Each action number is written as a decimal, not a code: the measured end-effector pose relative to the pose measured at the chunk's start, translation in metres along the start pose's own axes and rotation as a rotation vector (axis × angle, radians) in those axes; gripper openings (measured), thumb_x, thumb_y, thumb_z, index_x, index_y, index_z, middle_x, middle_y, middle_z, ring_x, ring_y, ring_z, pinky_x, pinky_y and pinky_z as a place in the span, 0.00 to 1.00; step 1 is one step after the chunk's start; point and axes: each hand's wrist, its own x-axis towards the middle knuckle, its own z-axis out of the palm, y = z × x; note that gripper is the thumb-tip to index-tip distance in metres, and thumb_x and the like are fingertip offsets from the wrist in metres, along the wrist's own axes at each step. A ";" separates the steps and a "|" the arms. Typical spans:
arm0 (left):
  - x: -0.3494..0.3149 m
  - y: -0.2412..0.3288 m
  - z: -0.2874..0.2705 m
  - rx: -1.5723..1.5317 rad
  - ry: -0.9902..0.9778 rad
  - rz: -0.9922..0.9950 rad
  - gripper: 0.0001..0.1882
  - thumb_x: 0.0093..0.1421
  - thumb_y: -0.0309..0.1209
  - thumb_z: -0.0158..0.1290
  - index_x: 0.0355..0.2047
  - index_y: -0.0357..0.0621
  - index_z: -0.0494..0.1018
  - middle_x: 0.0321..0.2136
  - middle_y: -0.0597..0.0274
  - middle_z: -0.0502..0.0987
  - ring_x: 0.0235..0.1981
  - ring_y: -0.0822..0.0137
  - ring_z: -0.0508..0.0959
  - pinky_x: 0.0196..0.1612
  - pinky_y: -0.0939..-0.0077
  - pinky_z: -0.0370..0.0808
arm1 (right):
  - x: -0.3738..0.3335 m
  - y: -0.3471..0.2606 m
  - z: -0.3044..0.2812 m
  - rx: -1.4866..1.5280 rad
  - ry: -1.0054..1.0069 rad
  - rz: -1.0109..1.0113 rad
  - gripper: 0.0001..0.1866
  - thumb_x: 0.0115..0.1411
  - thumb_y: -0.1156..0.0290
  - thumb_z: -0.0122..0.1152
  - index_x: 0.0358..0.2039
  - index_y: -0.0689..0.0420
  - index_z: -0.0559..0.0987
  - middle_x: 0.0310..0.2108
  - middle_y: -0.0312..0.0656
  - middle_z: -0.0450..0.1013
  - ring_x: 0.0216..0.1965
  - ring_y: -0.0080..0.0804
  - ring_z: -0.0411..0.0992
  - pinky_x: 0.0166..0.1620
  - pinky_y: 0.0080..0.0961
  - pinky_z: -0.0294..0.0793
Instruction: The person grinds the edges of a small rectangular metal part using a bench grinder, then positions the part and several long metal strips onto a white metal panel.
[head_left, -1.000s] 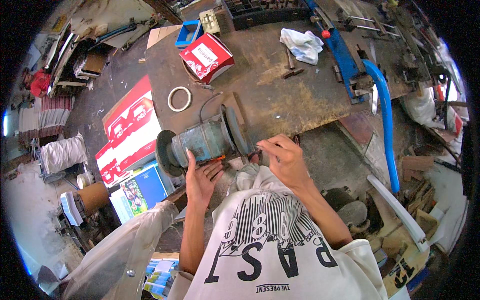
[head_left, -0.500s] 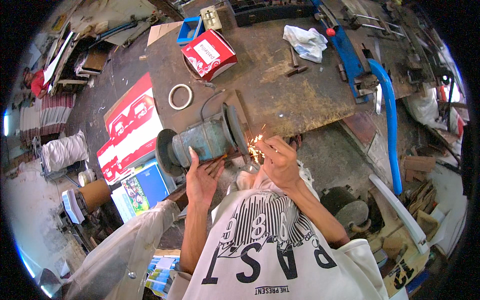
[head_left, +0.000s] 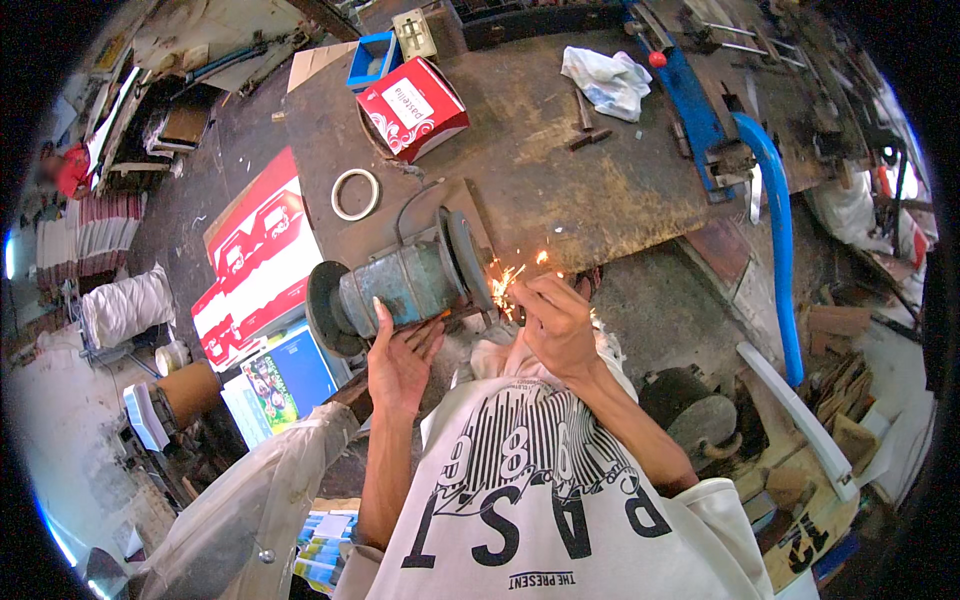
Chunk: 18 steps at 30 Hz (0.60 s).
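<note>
A green-blue bench grinder [head_left: 388, 290] with a wheel at each end lies at the near edge of the workbench. Bright sparks [head_left: 506, 288] fly off its right wheel [head_left: 462, 262]. Right beside that wheel is my right hand [head_left: 557, 318], its fingers pinched round a small piece that I cannot make out. My left hand [head_left: 402, 362] rests against the near side of the grinder's body, thumb up and fingers stretched out along it, gripping nothing.
On the workbench [head_left: 530, 110] are a red-and-white box [head_left: 412, 108], a blue tray [head_left: 374, 62], a tape roll [head_left: 356, 194], a hammer [head_left: 586, 126] and a crumpled cloth [head_left: 606, 82]. Printed card sheets [head_left: 262, 255] lie left of the grinder. A curved blue bar [head_left: 782, 240] stands at the right.
My right hand stays at the right wheel with only a slight shift, and the sparks now spread farther to the right. The left hand keeps its place on the grinder.
</note>
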 end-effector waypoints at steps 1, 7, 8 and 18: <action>0.000 0.000 -0.001 0.000 -0.008 -0.004 0.49 0.60 0.64 0.49 0.60 0.25 0.59 0.58 0.39 0.65 0.60 0.51 0.65 0.64 0.62 0.57 | 0.002 -0.003 -0.002 0.001 0.001 0.000 0.16 0.44 0.89 0.58 0.36 0.64 0.79 0.31 0.45 0.74 0.34 0.42 0.74 0.36 0.33 0.74; 0.001 0.000 -0.001 -0.005 -0.013 -0.011 0.48 0.60 0.64 0.49 0.58 0.24 0.60 0.57 0.39 0.66 0.59 0.52 0.65 0.64 0.61 0.58 | -0.004 0.007 0.000 -0.031 -0.063 -0.027 0.19 0.44 0.84 0.59 0.40 0.62 0.77 0.32 0.43 0.71 0.37 0.41 0.73 0.40 0.34 0.75; 0.002 0.000 -0.001 -0.009 -0.015 -0.009 0.48 0.61 0.64 0.48 0.58 0.23 0.60 0.58 0.39 0.66 0.59 0.52 0.65 0.65 0.60 0.58 | -0.004 0.007 0.001 -0.034 -0.062 -0.027 0.19 0.44 0.84 0.59 0.40 0.62 0.77 0.32 0.43 0.71 0.37 0.41 0.73 0.40 0.34 0.75; 0.004 -0.008 -0.007 0.028 0.052 0.087 0.39 0.63 0.60 0.48 0.52 0.31 0.69 0.50 0.46 0.73 0.51 0.58 0.72 0.59 0.63 0.64 | -0.001 0.001 0.003 0.018 0.018 0.009 0.17 0.44 0.89 0.57 0.37 0.64 0.79 0.30 0.45 0.74 0.33 0.42 0.74 0.34 0.33 0.73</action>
